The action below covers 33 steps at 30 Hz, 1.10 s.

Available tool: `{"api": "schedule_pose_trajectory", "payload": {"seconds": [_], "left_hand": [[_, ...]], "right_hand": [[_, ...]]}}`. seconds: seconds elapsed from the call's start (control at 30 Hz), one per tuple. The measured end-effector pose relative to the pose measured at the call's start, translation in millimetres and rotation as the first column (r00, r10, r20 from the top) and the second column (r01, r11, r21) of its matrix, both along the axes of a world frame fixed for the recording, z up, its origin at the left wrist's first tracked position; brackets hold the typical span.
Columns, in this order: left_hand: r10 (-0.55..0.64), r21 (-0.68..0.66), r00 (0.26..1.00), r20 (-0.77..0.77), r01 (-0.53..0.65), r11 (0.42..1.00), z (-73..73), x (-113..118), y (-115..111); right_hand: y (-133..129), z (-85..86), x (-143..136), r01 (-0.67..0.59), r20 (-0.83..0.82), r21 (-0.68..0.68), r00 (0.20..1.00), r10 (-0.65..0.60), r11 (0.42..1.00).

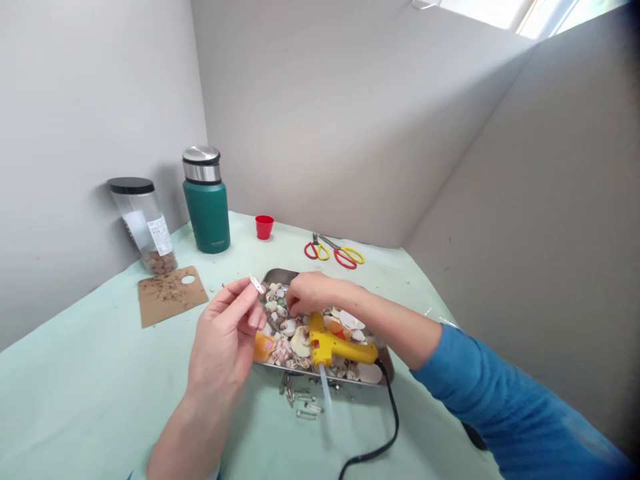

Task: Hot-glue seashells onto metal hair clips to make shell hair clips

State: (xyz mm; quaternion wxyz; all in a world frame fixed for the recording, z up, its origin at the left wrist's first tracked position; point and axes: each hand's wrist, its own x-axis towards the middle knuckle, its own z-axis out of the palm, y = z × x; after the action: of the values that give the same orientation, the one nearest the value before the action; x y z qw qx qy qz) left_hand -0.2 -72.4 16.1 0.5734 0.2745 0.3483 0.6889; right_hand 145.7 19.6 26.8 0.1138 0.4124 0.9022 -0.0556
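My left hand [230, 327] pinches a small white-and-silver brooch pin back [257, 285] between thumb and forefinger, raised beside the tray's left end. My right hand [311, 292] reaches down into the metal tray [390, 373], its fingers bent together among the seashells [283, 350]; whatever is between the fingertips is hidden. A yellow glue gun [340, 347] lies across the shells, close below my right hand, with a clear glue stick [325, 390] poking out toward me. Several loose pin backs [307, 415] lie on the cloth in front of the tray.
A black cord [395, 413] runs from the glue gun toward me. Behind stand a green flask [206, 213], a black-lidded jar [150, 227] and a red cup [264, 227]. Two pairs of scissors [345, 258] lie at the back; a brown board [170, 300] is left.
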Motion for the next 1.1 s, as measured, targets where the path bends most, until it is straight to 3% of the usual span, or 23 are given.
{"api": "schedule_pose_trajectory", "payload": {"seconds": [0.17,0.37,0.4,0.43,0.5,0.57,0.67,0.77,0.93,1.1], "left_hand": [[-0.012,0.019,1.0,-0.002,0.012,1.0,-1.6,0,0],[-0.054,0.036,0.999,0.004,0.054,0.998,-4.9,0,2],[-0.073,0.04,0.997,-0.01,0.074,0.996,-4.9,1,2],[-0.097,0.045,0.995,-0.03,0.098,0.994,-4.7,2,2],[-0.142,0.053,0.986,-0.089,0.147,0.988,-3.5,7,2],[-0.16,0.058,0.975,-0.156,0.17,0.984,-1.7,13,2],[-0.169,0.079,0.962,-0.214,0.189,0.979,0.1,27,2],[-0.234,0.117,0.948,-0.215,0.263,0.958,-1.3,39,4],[-0.277,0.148,0.937,-0.215,0.311,0.939,-8.5,48,7],[-0.308,0.156,0.919,-0.245,0.351,0.923,-13.3,47,8]], "right_hand": [[-6,-4.7,-6,0.052,-0.073,-0.027,0.996,-0.054,0.998],[-17,16.5,20,0.098,-0.356,-0.099,0.926,-0.127,0.99],[-23,19.7,26,0.104,-0.451,-0.148,0.878,-0.161,0.983],[-30,21.7,31,0.105,-0.589,-0.238,0.775,-0.23,0.965],[-46,21.7,39,0.05,-0.791,-0.366,0.51,-0.339,0.929],[-62,17.8,44,0.001,-0.88,-0.394,0.289,-0.378,0.919],[-79,9.5,46,0.014,-0.927,-0.365,0.09,-0.365,0.931],[-88,4.2,48,0.065,-0.947,-0.322,-0.005,-0.322,0.945],[-92,1.9,55,0.12,-0.974,-0.229,-0.032,-0.226,0.966],[-90,-4.4,55,0.113,-0.967,-0.245,-0.101,-0.235,0.963]]}}
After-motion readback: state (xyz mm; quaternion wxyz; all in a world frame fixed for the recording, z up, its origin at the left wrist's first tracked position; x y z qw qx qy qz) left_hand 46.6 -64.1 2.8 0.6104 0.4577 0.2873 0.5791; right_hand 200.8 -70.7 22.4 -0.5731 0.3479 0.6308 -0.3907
